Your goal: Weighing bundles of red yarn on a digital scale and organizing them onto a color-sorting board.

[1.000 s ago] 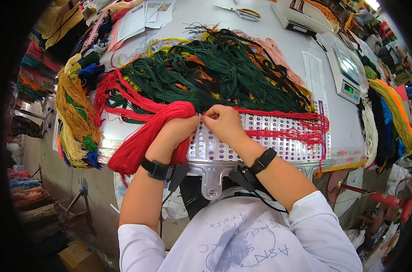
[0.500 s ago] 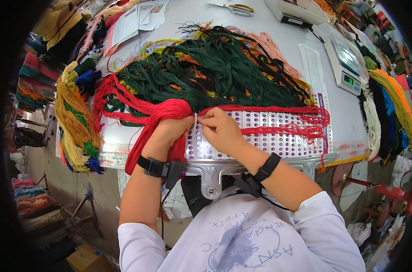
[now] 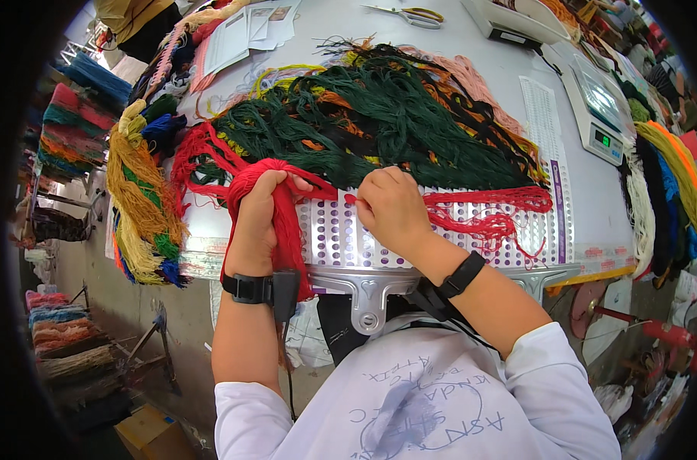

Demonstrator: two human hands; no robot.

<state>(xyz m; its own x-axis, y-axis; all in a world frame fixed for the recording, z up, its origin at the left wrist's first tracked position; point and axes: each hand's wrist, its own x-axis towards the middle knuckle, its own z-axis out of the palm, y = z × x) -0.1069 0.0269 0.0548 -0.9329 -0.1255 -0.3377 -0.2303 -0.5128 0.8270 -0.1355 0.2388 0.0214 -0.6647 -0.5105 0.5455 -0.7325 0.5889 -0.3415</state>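
My left hand (image 3: 266, 211) is closed around a thick hank of red yarn (image 3: 287, 234), which loops over the hand and hangs down past the wrist. A bunch of red strands points from it towards my right hand (image 3: 392, 208). The right fingers are pinched together on a red yarn end, and red strands (image 3: 490, 201) trail away from that hand to the right. A small gap separates the two hands. Beneath them lies a white sheet with rows of purple dots (image 3: 333, 234). Beyond my hands, dark green yarn (image 3: 318, 115) is heaped over black, orange and yellow skeins.
Scissors (image 3: 414, 15) and paper sheets (image 3: 249, 34) lie at the far side. A digital scale (image 3: 603, 142) stands at the right. Multicoloured yarn hangs over the left edge (image 3: 145, 192) and right edge (image 3: 670, 169). A metal bracket (image 3: 368, 295) lines the near edge.
My hands have drawn apart, the left one leftwards with the hank and the right one slightly rightwards. The trailing red strands at the right have shifted and bunched. The view has turned a little.
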